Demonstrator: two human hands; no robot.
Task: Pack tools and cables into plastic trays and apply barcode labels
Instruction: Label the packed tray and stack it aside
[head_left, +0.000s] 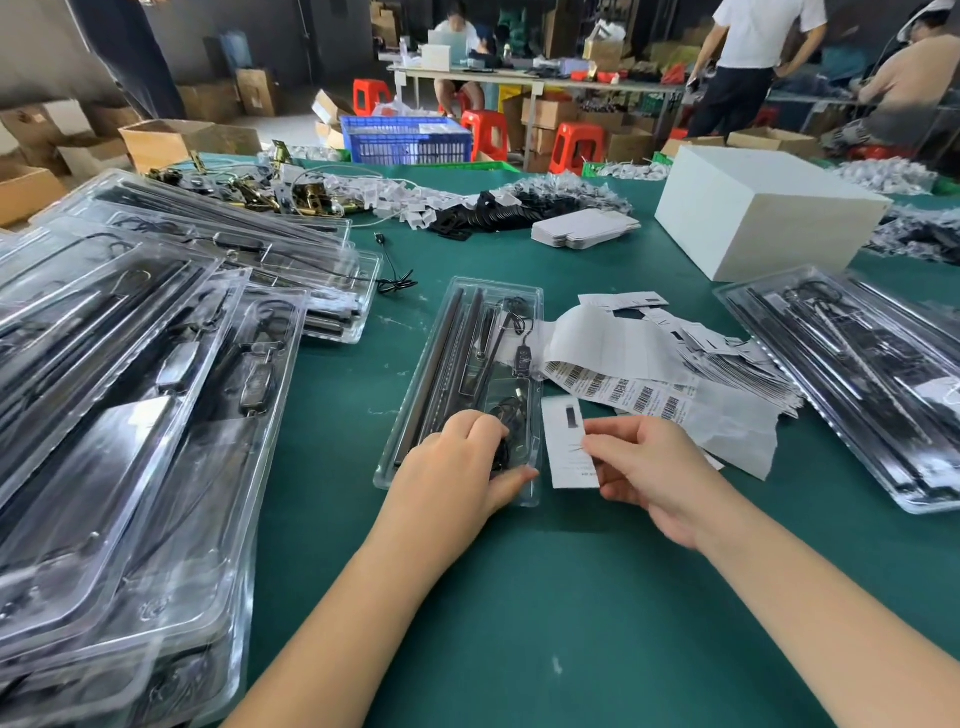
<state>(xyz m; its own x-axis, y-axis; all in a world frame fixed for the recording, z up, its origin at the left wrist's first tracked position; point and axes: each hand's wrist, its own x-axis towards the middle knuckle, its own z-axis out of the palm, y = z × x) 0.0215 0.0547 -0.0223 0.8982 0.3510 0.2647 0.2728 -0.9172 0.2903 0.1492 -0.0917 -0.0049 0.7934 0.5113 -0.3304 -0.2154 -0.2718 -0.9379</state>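
Kid: Fingers (605, 448) of the right hand (654, 478) pinch a small white card (566, 441). See it, just right of the middle of the frame?

Pal: Yes. It has a dark mark near its top. What about the left hand (457, 462)?

Kid: That one sits on the near end of the clear tray (467, 374) in the middle. Its fingers curl down onto the black cable (506, 415) inside, and its thumb lies along the tray's near edge.

Pal: What else is in the tray?

Kid: Long dark rods (441, 364) on its left side. A little black box (521, 358) on the cable sits on its right side.

Pal: Is the card touching the tray?

Kid: It is just beside the tray's right edge. I cannot tell if they touch.

Pal: And the stripy paper?

Kid: That is a strip of barcode labels (623, 389). It lies right of the tray, on a messy heap of white paper (727, 364).

Pal: Lots of trays at the left!

Kid: A big pile of filled trays (130, 389) fills the left side. One more filled tray (857, 374) lies at the right edge.

Pal: And at the top?

Kid: A white box (763, 218) stands at the upper right of the green table (519, 597). Behind it all is a blue crate (408, 140) and red stools (576, 145), and people at another table at the top.
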